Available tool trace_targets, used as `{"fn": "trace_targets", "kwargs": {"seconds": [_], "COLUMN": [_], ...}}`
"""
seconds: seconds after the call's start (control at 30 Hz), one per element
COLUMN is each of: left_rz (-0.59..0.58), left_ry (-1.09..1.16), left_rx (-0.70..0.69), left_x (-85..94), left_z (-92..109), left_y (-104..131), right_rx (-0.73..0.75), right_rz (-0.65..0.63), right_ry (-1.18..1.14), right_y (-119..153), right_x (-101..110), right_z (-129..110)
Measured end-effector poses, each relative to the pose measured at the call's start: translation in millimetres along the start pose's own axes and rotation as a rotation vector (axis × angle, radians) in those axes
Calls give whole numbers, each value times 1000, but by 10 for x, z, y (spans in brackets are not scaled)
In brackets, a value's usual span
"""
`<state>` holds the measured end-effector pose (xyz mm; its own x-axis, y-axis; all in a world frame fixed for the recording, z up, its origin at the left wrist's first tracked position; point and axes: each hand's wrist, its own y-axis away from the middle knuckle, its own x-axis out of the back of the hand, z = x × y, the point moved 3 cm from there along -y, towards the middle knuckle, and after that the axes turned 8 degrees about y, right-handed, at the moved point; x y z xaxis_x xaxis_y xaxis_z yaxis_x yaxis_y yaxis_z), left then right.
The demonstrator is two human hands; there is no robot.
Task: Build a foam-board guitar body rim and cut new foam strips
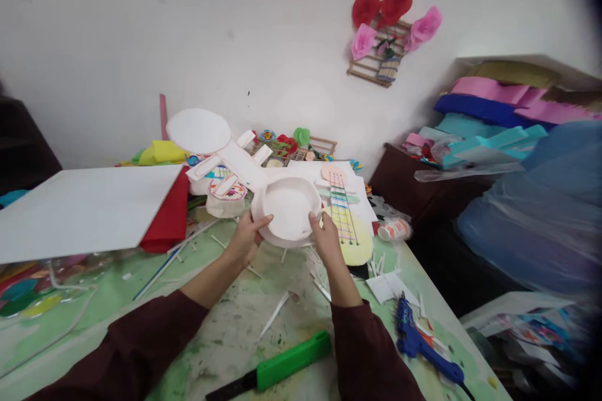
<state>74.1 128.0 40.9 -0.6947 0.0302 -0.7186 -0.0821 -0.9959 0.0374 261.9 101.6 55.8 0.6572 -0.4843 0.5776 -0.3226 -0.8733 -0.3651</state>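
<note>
A white foam craft piece, shaped like a round shallow tray with a long neck and cross strips, is held up over the green table. My left hand grips its round part at the lower left edge, thumb on the rim. At the lower right edge, my right hand pinches the same rim. A large white oval shows behind the far end of the neck. Just right of my right hand lies a yellow guitar-like cutout with strings drawn or fixed on it.
A green cutter lies in front, with a blue glue gun to the right. A white board stands at the left beside red material. White scraps and a paper cup are on the table.
</note>
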Motion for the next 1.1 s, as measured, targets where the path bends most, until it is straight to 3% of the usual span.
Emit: {"fn": "trace_targets", "kwargs": {"seconds": [0.23,0.57,0.87,1.1], "left_rz": [-86,-93,-164,-168], "left_ry": [-41,-81,-180,-172], "left_rx": [-11,-32,-35,-40], "left_x": [-91,-113,-122,-103], "left_z": [-64,-7,-2,23], "left_y": [125,126,144,115], "right_rx": [36,-22,38,36], "right_rz": [145,186,195,191], "right_ry": [182,99,288,221], "right_y": [95,21,8,-21], "right_x": [-83,12,11,51], "right_z": [-40,26,79,100]}}
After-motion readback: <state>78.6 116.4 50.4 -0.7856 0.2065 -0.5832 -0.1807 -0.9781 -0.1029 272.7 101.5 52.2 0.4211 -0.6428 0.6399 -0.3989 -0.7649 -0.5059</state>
